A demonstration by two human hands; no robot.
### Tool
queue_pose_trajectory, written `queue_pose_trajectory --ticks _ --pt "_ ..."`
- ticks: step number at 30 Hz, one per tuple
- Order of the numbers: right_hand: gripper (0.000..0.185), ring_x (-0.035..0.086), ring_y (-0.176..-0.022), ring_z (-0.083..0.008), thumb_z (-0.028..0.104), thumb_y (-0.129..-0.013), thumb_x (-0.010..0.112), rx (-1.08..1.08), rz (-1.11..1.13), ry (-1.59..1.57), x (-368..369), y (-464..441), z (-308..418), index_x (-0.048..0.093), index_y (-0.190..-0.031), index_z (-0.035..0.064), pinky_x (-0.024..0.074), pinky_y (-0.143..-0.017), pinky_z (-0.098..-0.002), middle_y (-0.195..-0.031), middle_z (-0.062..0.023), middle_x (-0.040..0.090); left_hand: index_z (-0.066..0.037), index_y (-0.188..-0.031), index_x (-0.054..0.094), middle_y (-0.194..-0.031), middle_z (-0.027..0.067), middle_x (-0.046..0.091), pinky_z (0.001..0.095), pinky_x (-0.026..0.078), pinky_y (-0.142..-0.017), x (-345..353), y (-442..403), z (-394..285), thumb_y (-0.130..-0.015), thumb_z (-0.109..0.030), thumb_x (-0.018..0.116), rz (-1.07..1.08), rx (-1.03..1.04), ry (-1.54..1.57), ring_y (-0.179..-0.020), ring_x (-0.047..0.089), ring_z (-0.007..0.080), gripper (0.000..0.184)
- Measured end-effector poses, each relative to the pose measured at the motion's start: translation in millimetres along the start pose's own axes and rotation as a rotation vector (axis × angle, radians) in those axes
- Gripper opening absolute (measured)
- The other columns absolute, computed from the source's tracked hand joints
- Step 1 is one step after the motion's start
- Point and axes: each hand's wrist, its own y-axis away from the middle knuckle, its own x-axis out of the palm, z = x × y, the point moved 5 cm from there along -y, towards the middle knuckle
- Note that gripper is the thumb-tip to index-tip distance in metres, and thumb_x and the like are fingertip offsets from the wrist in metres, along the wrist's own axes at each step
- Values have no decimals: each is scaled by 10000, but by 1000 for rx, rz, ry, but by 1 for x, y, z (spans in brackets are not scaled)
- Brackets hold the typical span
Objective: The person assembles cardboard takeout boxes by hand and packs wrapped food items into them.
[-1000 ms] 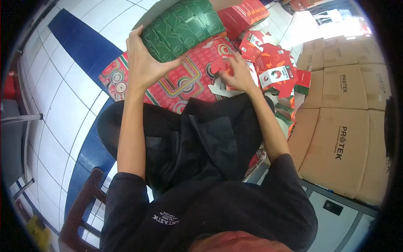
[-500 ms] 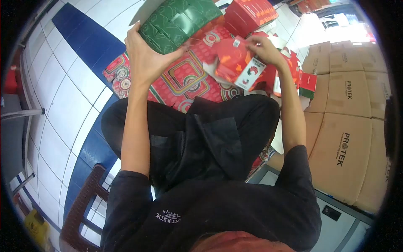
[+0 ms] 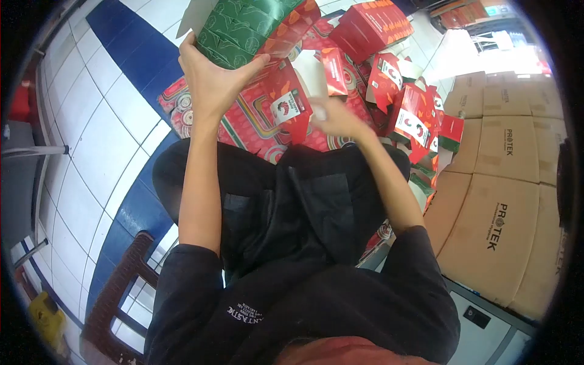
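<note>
Holding the near end of the green boxes (image 3: 246, 36), our left hand (image 3: 213, 79) has its thumb and fingers spread wide, one to each side. The boxes stand packed in a row near the top of our view, with red faces along the right and a pale flap jutting out at the left.

Our right hand (image 3: 337, 118) is blurred; its fingers are at the right edge of a red carton (image 3: 286, 97), and we cannot tell whether they grip it. That carton is tilted between our two hands, its white label facing us, just below the green boxes and over the patterned sheet (image 3: 252, 131) in front of our crossed legs (image 3: 310, 194).

Just above our right hand we see another carton (image 3: 333, 72), red outside. Farther right lies a loose pile (image 3: 413, 118) of red cartons, some with labels up and some showing green parts. Behind it, at the top, the red stack (image 3: 372, 29) stands in a tight row.

Brown boxes (image 3: 502, 213) marked PROTEK are piled to our right. On our left are white floor tiles (image 3: 85, 146) with a blue band (image 3: 131, 45).
</note>
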Motion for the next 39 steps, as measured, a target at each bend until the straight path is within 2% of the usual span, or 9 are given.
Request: queue_pose_trajectory --ticks 6,8,10,12,13,16,20,24,39 --pt "287 702 -1124 -397 242 -915 770 -28 201 729 81 2 -38 769 -1158 90 476 -1145 -555 -1105 -178 752 148 -1539 334 -1471 331 487 515 439 -1195 1 1 -2 -592 -529 1051 20 -1 18 -1401 503 449 1367" --pt "210 702 -1068 -397 202 -947 732 -301 -380 460 84 3 -56 771 -1123 94 477 -1130 -588 -1041 -159 749 144 -1536 338 -1466 329 491 518 437 -1195 -1 1 -9 -593 -525 1050 1 4 10 -1400 502 448 1357" --pt "244 722 -1044 -364 173 -939 745 -247 -154 768 70 -6 -38 775 -1166 90 470 -1135 -572 -1084 -157 766 141 -1533 343 -1461 327 495 520 434 -1195 -8 -1 -7 -595 -520 1050 -13 -5 -4 -1398 500 447 1348" --pt "305 723 -1018 -399 175 -925 778 -51 -134 277 27 -6 14 769 -1196 38 508 -1087 -512 -1137 -208 762 139 -1528 350 -1446 327 502 525 430 -1194 -14 -4 -5 -596 -519 1048 -60 5 -50 -1398 496 447 1338" --pt "391 724 -987 -248 218 -991 795 -13 -218 -33 18 -3 12 734 -1347 70 564 -947 -402 -1093 -104 774 139 -1528 350 -1446 327 502 525 430 -1194 -17 -6 -3 -596 -519 1048 -60 2 -46 -1398 496 447 1338" --pt "415 704 -963 -164 237 -1055 749 46 -421 -550 -28 17 30 686 -1422 52 582 -861 -322 -1152 -62 766 142 -1526 355 -1454 330 502 526 428 -1194 -28 -13 0 -590 -522 1047 -107 19 -124 -1402 490 453 1341" --pt "431 728 -1091 -162 184 -1085 677 130 -724 -791 -104 53 47 625 -1484 31 592 -967 -330 -1285 -72 744 139 -1531 360 -1466 324 502 518 441 -1186 -29 -12 -2 -582 -515 1046 -15 53 -148 -1400 495 451 1341" --pt "424 730 -1188 -205 133 -1065 646 -111 -890 -1070 -159 69 79 597 -1459 -16 593 -1024 -382 -1339 -107 721 130 -1530 369 -1451 295 519 509 457 -1173 -17 -6 -17 -579 -480 1040 160 167 -106 -1389 507 438 1314" --pt "415 699 -1110 -114 190 -1110 677 -101 -915 -649 -151 52 111 611 -1463 -18 568 -983 -287 -1276 -67 733 40 -1425 473 -1311 225 565 502 481 -1084 3 11 -44 -537 -295 994 330 341 61 -1248 558 415 1083"
